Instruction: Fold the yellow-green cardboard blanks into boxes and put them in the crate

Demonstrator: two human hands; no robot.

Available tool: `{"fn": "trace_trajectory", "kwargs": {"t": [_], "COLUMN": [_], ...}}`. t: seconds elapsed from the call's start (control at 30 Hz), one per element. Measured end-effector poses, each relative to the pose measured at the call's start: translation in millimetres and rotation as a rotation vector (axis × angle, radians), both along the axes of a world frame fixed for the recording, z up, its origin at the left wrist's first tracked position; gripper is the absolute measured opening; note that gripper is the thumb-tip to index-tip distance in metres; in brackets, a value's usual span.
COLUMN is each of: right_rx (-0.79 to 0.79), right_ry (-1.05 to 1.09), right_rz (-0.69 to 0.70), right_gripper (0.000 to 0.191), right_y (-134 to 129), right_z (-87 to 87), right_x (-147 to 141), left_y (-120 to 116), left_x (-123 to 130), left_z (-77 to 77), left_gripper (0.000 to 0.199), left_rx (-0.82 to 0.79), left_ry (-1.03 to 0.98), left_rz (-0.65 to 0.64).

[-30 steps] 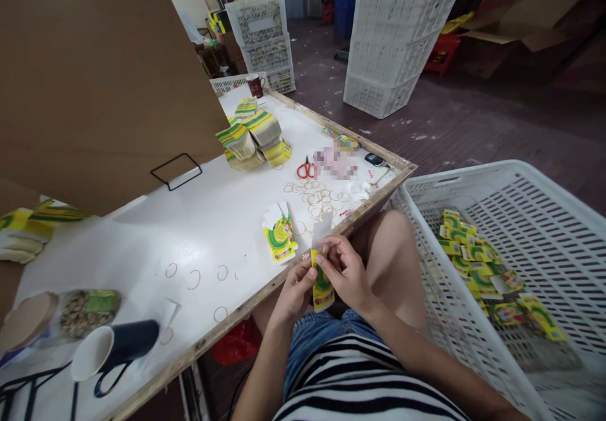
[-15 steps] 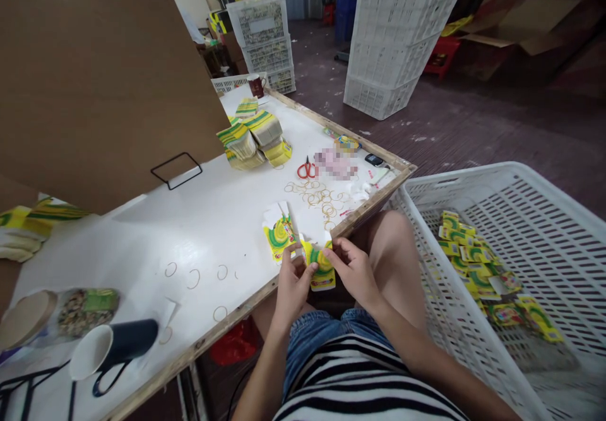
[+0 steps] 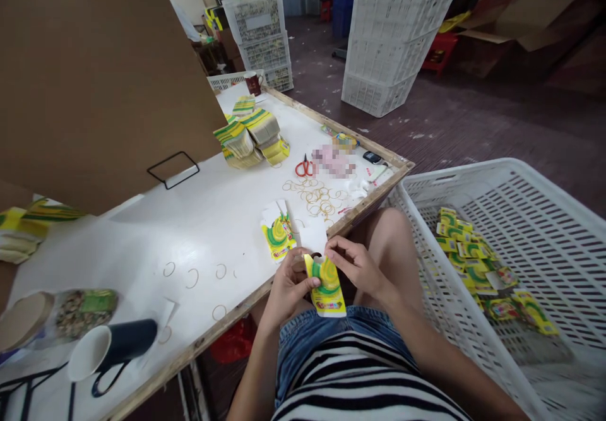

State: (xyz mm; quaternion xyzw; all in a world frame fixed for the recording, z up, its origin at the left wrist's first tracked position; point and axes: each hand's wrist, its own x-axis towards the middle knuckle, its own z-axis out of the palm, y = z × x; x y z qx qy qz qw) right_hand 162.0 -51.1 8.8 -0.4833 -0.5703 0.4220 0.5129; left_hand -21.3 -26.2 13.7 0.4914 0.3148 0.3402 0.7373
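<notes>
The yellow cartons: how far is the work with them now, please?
Looks done: the cartons lying in the white crate. In hand: one carton between the left hand and right hand, its white top flap still up. Seemingly left: the small pile on the table and the stacked bundles farther back; I cannot count them.

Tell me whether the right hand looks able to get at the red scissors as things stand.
Probably yes: the red scissors lie uncovered on the table, with only flat rubber bands between. The right hand would first have to leave the yellow carton.
</notes>
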Motion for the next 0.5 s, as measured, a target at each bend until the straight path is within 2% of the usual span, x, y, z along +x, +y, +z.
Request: {"fn": "trace_trajectory", "kwargs": {"t": [0.1,0.2,0.27,0.43,0.5], "right_rx": [0.021,0.001,-0.001,0.090,0.026], "right_ry": [0.020,0.120,0.136,0.002,0.006], "right_rz": [-0.072,-0.160,-0.160,-0.098,-0.054], "right_gripper": [0.018,0.019,0.025,0.031,0.034], "right_y": [1,1,1,1,0], "right_z": [-3.0,-7.6,-9.0,-2.7,0.0], "right_x": [-3,-6,-6,7,11], "left_y": [-3,-4,-3,-1,-1], "left_x": [2,3,3,5,6], "left_z": [-2.1,-1.5,-0.6,-1.0,-2.7], "left_gripper": [0.049,0.069,0.074,0.054,0.052], "left_rx": [-0.010,-0.052,-0.066,-0.028,0.007], "left_ry": [0.001,-0.004,0.003,0.049,0.084], "left_rz": [0.028,0.028,0.011,0.025,0.055]}}
